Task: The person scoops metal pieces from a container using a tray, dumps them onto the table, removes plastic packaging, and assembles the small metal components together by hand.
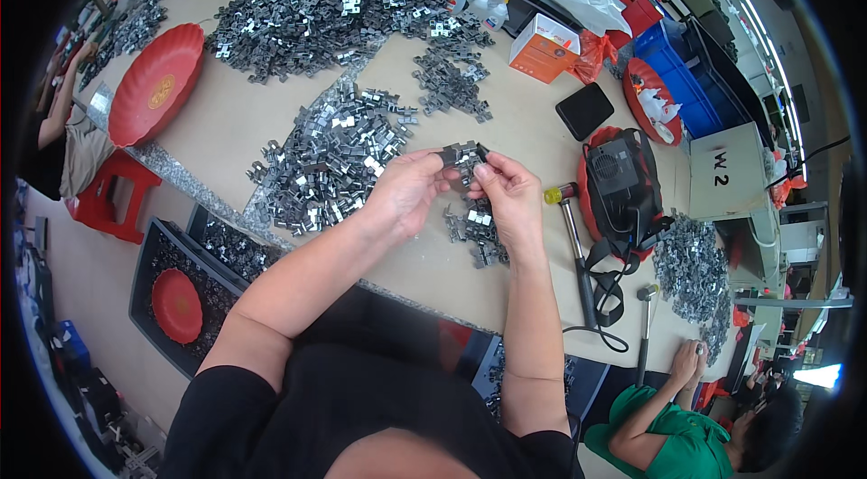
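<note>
Over the middle of the table, my left hand [404,190] and my right hand [513,199] meet at several small dark metal brackets [463,159] joined or bunched together. The fingers of both hands are closed on this piece, the left from its left side, the right thumb pressing its right edge. Whether the brackets are linked or just stacked, I cannot tell. A small heap of the same brackets [486,242] lies just under and beside my right hand. Left of my left hand spreads a larger pile of shiny brackets [334,154].
A big bracket heap [307,9] covers the far table, near a red scalloped tray [158,84]. To the right are a hammer [578,258], a black corded device [621,176], a black box [584,111] and an orange-white carton [545,47]. A person in green [673,434] works at lower right.
</note>
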`<state>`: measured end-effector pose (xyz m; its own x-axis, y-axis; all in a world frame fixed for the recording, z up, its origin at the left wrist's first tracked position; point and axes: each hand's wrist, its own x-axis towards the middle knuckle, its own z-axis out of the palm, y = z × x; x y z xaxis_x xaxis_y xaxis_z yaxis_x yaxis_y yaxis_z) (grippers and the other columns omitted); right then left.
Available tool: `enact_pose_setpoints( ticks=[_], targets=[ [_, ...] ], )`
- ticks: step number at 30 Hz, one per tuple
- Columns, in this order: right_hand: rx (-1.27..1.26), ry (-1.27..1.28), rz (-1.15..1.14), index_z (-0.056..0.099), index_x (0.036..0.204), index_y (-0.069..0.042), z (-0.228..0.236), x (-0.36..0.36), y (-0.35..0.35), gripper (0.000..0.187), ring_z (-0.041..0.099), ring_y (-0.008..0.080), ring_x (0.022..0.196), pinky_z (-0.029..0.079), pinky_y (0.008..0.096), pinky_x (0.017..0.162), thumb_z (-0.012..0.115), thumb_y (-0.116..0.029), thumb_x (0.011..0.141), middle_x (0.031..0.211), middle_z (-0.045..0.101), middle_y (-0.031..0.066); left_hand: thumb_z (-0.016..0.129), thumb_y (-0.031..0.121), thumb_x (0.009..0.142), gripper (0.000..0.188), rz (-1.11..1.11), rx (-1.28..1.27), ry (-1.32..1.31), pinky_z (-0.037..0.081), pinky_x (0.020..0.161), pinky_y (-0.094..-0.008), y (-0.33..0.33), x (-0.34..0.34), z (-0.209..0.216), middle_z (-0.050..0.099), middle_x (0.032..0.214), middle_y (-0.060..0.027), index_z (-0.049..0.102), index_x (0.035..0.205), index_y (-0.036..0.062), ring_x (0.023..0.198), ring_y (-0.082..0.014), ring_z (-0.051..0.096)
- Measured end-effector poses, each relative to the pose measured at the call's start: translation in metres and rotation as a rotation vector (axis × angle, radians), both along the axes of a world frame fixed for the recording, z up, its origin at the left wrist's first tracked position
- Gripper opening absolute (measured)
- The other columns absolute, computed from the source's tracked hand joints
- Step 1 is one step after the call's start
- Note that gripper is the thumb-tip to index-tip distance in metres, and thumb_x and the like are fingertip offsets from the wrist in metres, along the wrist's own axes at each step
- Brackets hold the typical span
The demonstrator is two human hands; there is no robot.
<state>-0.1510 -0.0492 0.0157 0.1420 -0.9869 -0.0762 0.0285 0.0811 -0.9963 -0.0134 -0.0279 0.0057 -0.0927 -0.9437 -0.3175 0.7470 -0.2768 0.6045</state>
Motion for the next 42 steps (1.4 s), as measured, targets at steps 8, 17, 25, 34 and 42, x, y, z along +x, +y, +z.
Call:
enact_pose_setpoints(
  ticks=[8, 17, 25, 34, 42],
  targets=[
    [0.044, -0.046, -0.020, 0.051, 0.097, 0.011, 0.000, 0.003, 0.003, 0.025, 0.054, 0.0108, 0.056, 0.048, 0.0220, 0.053, 0.056, -0.005, 0.077, 0.070, 0.058, 0.0095, 0.048, 0.003, 0.077, 0.016, 0.061, -0.079, -0.098, 0.038, 0.063, -0.0216, 0.003, -0.001, -0.003, 0.059, 0.078, -0.0057, 0.057, 0.088, -0.0030, 0.070, -0.0091, 0.051],
    [0.155, -0.088, 0.047, 0.053, 0.089, 0.008, 0.009, -0.001, 0.003, 0.019, 0.051, 0.0070, 0.053, 0.048, 0.0207, 0.047, 0.056, -0.005, 0.076, 0.066, 0.055, 0.0053, 0.050, -0.001, 0.075, 0.016, 0.011, -0.309, -0.262, 0.042, 0.066, -0.0214, 0.006, -0.003, -0.001, 0.059, 0.077, -0.0054, 0.057, 0.088, -0.0028, 0.071, -0.0075, 0.052],
    [0.111, -0.058, 0.107, 0.055, 0.085, 0.004, 0.013, -0.002, 0.005, 0.015, 0.050, 0.0060, 0.053, 0.049, 0.0199, 0.048, 0.055, -0.009, 0.077, 0.065, 0.053, 0.0021, 0.045, -0.007, 0.072, 0.020, 0.045, -0.400, -0.450, 0.042, 0.062, -0.0192, 0.005, -0.003, -0.002, 0.058, 0.078, -0.0059, 0.055, 0.090, -0.0042, 0.069, -0.0067, 0.053],
    [0.092, -0.080, 0.114, 0.054, 0.086, 0.004, 0.012, -0.001, 0.005, 0.018, 0.053, 0.0082, 0.055, 0.049, 0.0208, 0.048, 0.055, -0.013, 0.079, 0.064, 0.053, 0.0043, 0.046, 0.000, 0.076, 0.017, -0.046, -0.286, -0.358, 0.043, 0.063, -0.0204, 0.003, 0.003, -0.001, 0.058, 0.077, -0.0050, 0.055, 0.090, -0.0025, 0.068, -0.0074, 0.053],
    [0.105, -0.119, 0.116, 0.053, 0.089, 0.006, 0.014, 0.001, 0.006, 0.019, 0.052, 0.0091, 0.058, 0.049, 0.0213, 0.048, 0.055, -0.011, 0.079, 0.072, 0.054, 0.0064, 0.051, 0.007, 0.077, 0.014, 0.000, -0.205, -0.268, 0.042, 0.063, -0.0215, 0.002, 0.006, 0.002, 0.059, 0.074, -0.0044, 0.061, 0.081, -0.0017, 0.068, -0.0077, 0.052]
  ],
)
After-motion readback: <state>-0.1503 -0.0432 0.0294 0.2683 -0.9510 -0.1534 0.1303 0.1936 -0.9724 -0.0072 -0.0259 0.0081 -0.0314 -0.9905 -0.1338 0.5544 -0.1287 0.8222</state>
